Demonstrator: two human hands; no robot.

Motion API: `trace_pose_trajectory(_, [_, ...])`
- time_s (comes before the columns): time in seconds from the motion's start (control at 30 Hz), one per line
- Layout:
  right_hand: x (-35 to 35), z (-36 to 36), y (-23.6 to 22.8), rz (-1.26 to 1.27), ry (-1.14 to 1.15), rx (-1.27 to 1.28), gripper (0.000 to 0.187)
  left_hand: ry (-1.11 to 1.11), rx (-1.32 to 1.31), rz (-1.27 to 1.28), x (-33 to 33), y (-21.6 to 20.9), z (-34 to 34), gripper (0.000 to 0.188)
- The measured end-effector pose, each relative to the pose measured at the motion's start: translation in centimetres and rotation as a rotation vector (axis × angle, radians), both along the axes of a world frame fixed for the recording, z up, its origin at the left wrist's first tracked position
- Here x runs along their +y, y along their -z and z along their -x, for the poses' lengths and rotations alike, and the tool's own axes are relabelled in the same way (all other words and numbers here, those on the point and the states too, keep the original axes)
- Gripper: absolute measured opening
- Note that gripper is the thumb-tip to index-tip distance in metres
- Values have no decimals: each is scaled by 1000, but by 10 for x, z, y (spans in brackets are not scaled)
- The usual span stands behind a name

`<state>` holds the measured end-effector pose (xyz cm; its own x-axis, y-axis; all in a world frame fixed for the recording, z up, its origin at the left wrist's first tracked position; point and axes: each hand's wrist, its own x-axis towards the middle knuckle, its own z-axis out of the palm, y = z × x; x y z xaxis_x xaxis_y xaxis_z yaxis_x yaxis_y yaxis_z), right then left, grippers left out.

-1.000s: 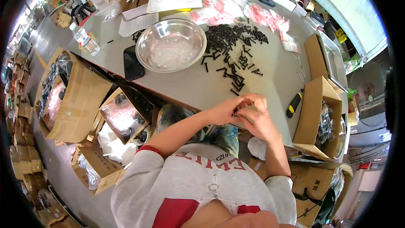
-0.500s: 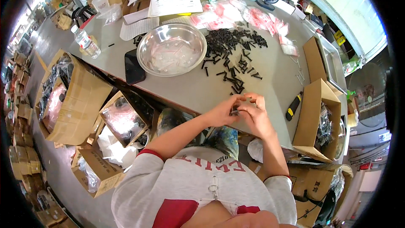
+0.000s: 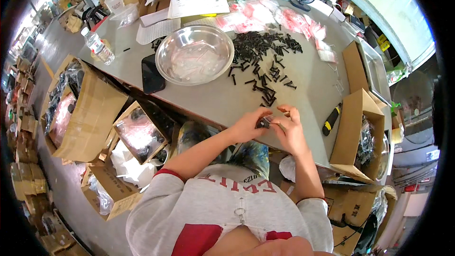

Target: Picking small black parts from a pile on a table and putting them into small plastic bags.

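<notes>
My left hand (image 3: 249,125), at the table's near edge, is closed around a small clear plastic bag (image 3: 265,122) with dark pieces in it. The thumb and a finger of my right hand (image 3: 290,132) pinch the bag's edge from the other side. Exactly what lies inside the bag is too small to tell. Just beyond my hands spreads a pile of black screws (image 3: 265,47), with a few strays close to my left fingertips. A steel bowl (image 3: 160,73) holding small clear bags (image 3: 194,59) stands to the left of the pile.
A black phone (image 3: 152,75) lies beside the bowl. Red-and-clear plastic bags (image 3: 256,12) are heaped behind the screws. To the right are a yellow-black utility knife (image 3: 332,119) and an open carton (image 3: 348,132). A water bottle (image 3: 98,47) stands left; more cartons (image 3: 95,114) sit below the edge.
My right fingers have drawn a little apart from my left hand and shifted on the bag, so more of it shows. Both hands stay in nearly the same place.
</notes>
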<state>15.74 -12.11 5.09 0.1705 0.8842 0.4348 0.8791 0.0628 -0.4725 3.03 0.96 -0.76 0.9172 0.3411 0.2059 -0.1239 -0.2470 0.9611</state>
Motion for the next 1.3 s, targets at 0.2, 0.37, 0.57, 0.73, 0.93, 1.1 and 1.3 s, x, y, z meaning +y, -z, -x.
trace_pose_trajectory(0.2, [-5, -5, 6, 84, 6, 206, 14, -11, 110, 188, 0, 1, 6, 22])
trace_pose_trajectory(0.37, [-7, 6, -10, 267, 161, 433, 15, -92, 47, 59, -3, -7, 11, 15])
trace_pose_trajectory(0.57, [-9, 8, -5, 103, -24, 285, 14, -83, -81, -177, -11, -23, 16, 6])
trace_pose_trajectory(0.73, [-23, 9, -14, 93, -156, 274, 12, -21, -138, -163, -10, -32, 27, 6])
trace_pose_trajectory(0.93, [-51, -6, -27, 18, 128, 146, 12, -103, -21, -281, 18, -45, 19, 18])
trace_pose_trajectory(1.1, [-128, -55, -57, -269, 805, -63, 7, -473, 205, -540, 139, -64, 16, 23])
trace_pose_trajectory(1.3, [-137, -53, -46, -344, 878, -41, 11, -558, 575, -883, 242, -35, 12, 25])
